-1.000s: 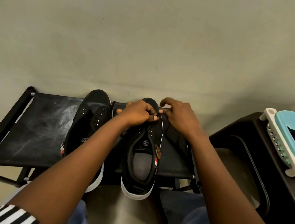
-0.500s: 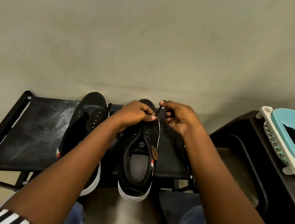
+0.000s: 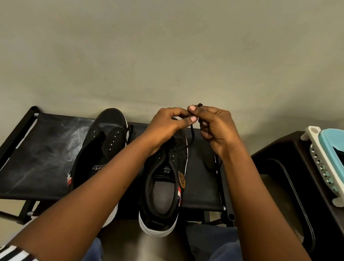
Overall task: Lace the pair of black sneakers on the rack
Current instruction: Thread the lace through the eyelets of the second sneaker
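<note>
The place looks like a home entryway: a plain wall (image 3: 179, 42) rises just beyond the hands, a fabric shoe rack (image 3: 37, 155) sits beneath them, and a dark stool (image 3: 283, 168) holding a basket (image 3: 324, 169) stands to their right.

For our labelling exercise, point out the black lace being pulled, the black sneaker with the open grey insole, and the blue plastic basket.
black lace (image 3: 191, 135), head view, taut strand below the hands
black sneaker with grey insole (image 3: 162, 197), head view, insole
blue plastic basket (image 3: 328, 141), head view, blue upper surface
</note>
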